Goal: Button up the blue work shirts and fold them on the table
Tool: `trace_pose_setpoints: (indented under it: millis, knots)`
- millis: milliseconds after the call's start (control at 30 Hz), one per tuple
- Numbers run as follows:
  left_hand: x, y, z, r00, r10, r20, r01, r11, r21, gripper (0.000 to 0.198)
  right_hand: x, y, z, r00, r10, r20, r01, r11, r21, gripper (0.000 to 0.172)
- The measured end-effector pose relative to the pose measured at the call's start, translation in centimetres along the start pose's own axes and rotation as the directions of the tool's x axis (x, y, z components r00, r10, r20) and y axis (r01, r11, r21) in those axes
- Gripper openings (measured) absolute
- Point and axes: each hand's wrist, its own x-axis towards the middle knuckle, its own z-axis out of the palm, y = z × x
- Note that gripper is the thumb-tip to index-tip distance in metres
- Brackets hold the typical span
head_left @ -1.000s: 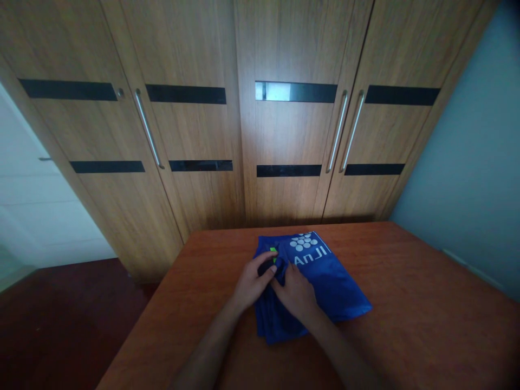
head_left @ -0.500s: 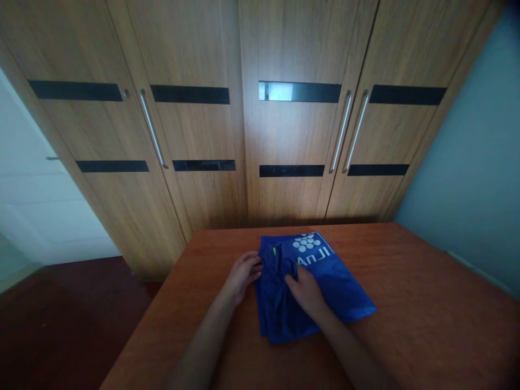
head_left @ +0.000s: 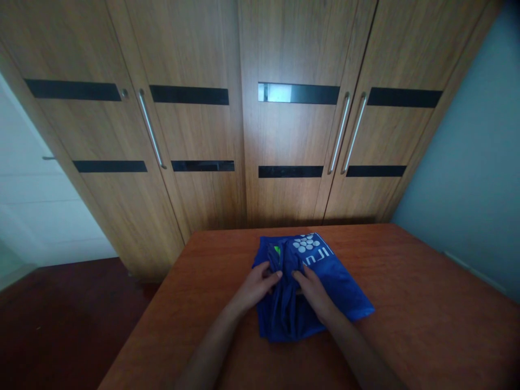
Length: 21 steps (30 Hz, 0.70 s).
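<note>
A folded piece of blue cloth with white printed dots and letters lies on the table. I cannot tell whether it is a garment or a bag. Its left part is bunched into creases, with a small bright green patch near the far end. My left hand is closed on the bunched cloth from the left, thumb on top. From the other side my right hand pinches a fold, only a short gap away. Some fingertips of both hands are hidden in the folds.
The reddish-brown wooden table extends to both sides of the cloth. A wooden wardrobe with metal handles stands behind its far edge. A blue-grey wall is on the right, a white door on the left.
My left hand has moved right, from the cloth's left edge onto the bunched part, and closed on it. My right hand has shifted slightly right, and the folds between them are gathered more upright.
</note>
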Motion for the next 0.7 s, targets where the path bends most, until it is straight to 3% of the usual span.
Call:
trace_pose_setpoints:
  millis: [67,133,233,367,533,700]
  knots:
    - [-0.2,-0.1,0.6,0.983,0.18,-0.015,-0.176,0.972,0.154,0.031,-0.1,0.1,0.0,1.0,-0.019,0.006,0.019,1.0,0.012,0.043]
    - [-0.4,-0.3,1.1,0.962,0.271,0.017,-0.268,0.937,0.224,0.038,-0.1,0.1,0.0,0.999,-0.039,0.011,0.039,0.999,-0.007,0.044]
    - [-0.3,-0.9,1.6,0.959,0.278,0.052,-0.283,0.937,0.206,0.045,-0.1,0.1,0.2,0.991,-0.134,0.007,0.134,0.984,-0.118,0.04]
    - [0.4,-2.3,1.9,0.963,0.268,-0.014,-0.265,0.958,0.112,0.051,0.5,0.4,0.2,0.953,-0.301,-0.029,0.282,0.921,-0.27,0.031]
    - [1.1,-3.2,2.3,0.957,0.274,-0.094,-0.272,0.962,0.026,0.054,1.4,1.1,-0.1,0.939,-0.337,-0.068,0.302,0.903,-0.304,0.026]
    - [0.7,-2.3,2.6,0.941,0.308,-0.142,-0.316,0.948,-0.034,0.051,1.1,0.0,-0.2,0.924,-0.373,-0.087,0.337,0.899,-0.278,0.03]
